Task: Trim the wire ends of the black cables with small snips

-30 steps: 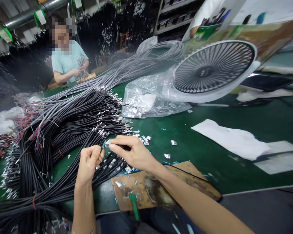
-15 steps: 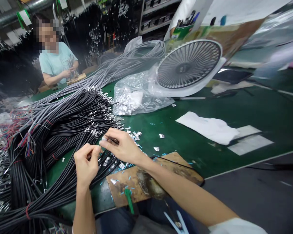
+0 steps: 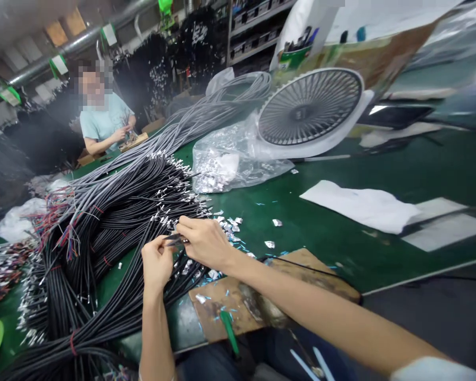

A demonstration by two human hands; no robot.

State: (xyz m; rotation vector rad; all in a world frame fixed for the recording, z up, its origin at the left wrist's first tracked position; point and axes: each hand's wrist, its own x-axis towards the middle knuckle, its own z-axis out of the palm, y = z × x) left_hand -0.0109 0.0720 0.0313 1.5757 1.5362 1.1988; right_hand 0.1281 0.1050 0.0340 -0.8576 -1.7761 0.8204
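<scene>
My left hand (image 3: 157,262) is closed in a pinch on the end of a black cable (image 3: 173,239). My right hand (image 3: 204,241) meets it from the right, fingers closed on the same cable end; a small dark tool or terminal may be in them, too small to name. Both hands hover over a big bundle of black cables (image 3: 103,233) with silver terminals, lying on the green table (image 3: 341,238). Loose silver terminals (image 3: 232,225) lie just beyond my right hand.
A worn wooden board (image 3: 262,301) lies under my right forearm at the table edge. A clear bag of terminals (image 3: 230,161), a white fan (image 3: 311,108) and white cloth (image 3: 360,203) sit further right. Another person (image 3: 103,124) works at the far left.
The view swung left, then back right. My hands stayed together on the cable end, with the right hand's fingers shifting slightly along it.
</scene>
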